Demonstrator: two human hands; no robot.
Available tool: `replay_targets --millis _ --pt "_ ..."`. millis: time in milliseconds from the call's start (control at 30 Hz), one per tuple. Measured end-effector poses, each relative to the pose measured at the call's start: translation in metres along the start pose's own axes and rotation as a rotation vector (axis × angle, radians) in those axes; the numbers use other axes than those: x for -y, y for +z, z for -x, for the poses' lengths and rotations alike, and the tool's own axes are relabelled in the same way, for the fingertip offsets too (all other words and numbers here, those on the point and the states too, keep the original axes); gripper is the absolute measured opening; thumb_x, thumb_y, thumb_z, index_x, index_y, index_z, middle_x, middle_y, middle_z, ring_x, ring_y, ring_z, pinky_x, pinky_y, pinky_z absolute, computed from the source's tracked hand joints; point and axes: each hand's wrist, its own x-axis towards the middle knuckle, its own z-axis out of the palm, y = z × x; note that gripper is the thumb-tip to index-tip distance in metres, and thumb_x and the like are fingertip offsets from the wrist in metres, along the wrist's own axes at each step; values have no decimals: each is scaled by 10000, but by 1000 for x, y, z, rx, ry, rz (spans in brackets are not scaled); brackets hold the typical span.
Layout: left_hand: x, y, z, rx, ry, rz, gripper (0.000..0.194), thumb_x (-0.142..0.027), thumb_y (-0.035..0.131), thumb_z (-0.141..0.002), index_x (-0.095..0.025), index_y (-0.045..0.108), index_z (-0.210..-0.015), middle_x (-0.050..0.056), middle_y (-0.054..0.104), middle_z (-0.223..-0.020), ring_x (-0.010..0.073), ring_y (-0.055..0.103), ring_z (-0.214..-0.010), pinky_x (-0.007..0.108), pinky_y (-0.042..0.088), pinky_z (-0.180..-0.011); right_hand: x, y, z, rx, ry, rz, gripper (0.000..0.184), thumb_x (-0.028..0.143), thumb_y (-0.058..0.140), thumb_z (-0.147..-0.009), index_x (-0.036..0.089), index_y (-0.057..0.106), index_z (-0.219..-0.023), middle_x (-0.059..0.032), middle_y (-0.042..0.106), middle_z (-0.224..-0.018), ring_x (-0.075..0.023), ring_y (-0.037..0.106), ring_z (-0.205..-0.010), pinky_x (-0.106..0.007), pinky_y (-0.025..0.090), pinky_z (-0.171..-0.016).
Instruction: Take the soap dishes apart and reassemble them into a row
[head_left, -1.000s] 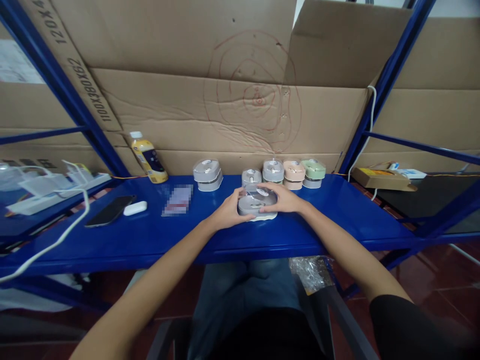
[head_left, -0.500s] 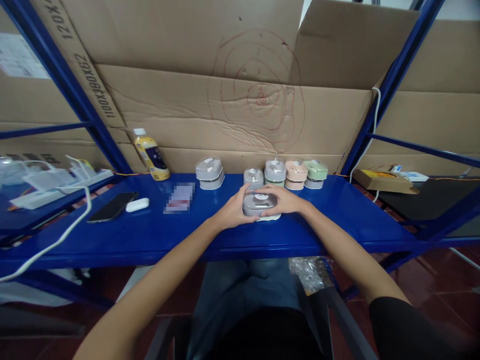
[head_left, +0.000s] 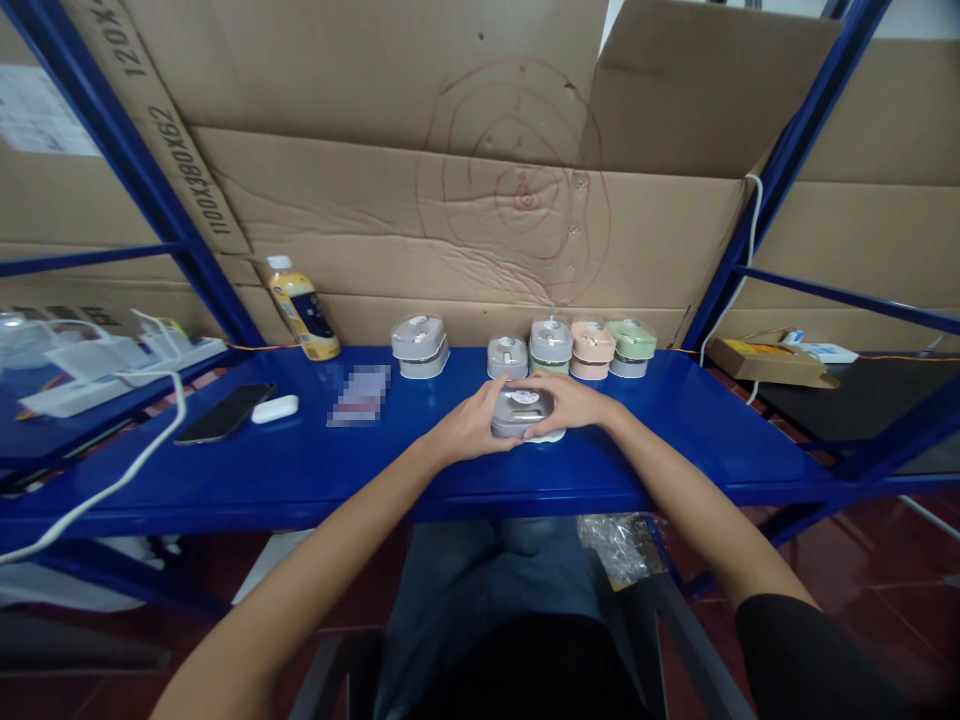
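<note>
Between my two hands is a grey oval box with a clear lid (head_left: 522, 408), near the middle of the blue table (head_left: 390, 465). My left hand (head_left: 474, 420) wraps round its left side. Round the right side curl the fingers of my right hand (head_left: 564, 402). A white flat piece (head_left: 553, 436) shows under the box's right edge. Just behind stands another grey box (head_left: 508, 356). Beside it are a stacked grey box (head_left: 550, 342), a peach one (head_left: 592, 348) and a green one (head_left: 632, 346).
A stacked grey pair (head_left: 421, 345) stands at the back, left of the others. Further left are a yellow drink bottle (head_left: 306, 312), a blurred packet (head_left: 360, 395), a white earbud case (head_left: 275, 409) and a dark phone (head_left: 226, 413). Blue posts (head_left: 795, 140) rise at both ends.
The held grey box has shifted slightly right and down, and my hands have moved with it. The other things stay where they were.
</note>
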Motion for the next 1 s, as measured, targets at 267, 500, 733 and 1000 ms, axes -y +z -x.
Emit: replay_targets --millis 267,500,733,1000 --pt "3 -3 0 34 43 50 1039 -537 847 -772 -227 295 -1595 182 470 -1572 395 476 -1459 550 422 -1198 3 2 2 19 27 21 982 575 918 -672 255 545 -1522 -96 659 -1167 -309 645 -1095 -516 530 -1008" --pt "7 2 -1 6 32 97 1137 -605 889 -700 -229 303 -1599 187 477 -1572 419 455 -1475 558 423 -1198 9 1 2 53 51 93 1008 594 904 -683 265 516 -1554 -92 644 -1116 -296 635 -1021 -504 542 -950" --pt "9 -9 -1 39 45 54 1066 -537 901 -707 -223 360 -1570 185 498 -1550 400 494 -1437 560 414 -1200 -1 5 4 35 13 33 999 643 882 -695 288 509 -1552 -101 641 -1231 -316 633 -1142 -523 522 -1033" --pt "-5 -31 53 -103 2 -219 647 -468 668 -925 -237 477 -1499 170 477 -1523 378 531 -1396 545 485 -1143 -12 10 5 -114 87 86 885 620 856 -757 251 545 -1499 -149 585 -1379 -357 604 -1270 -563 478 -1108"
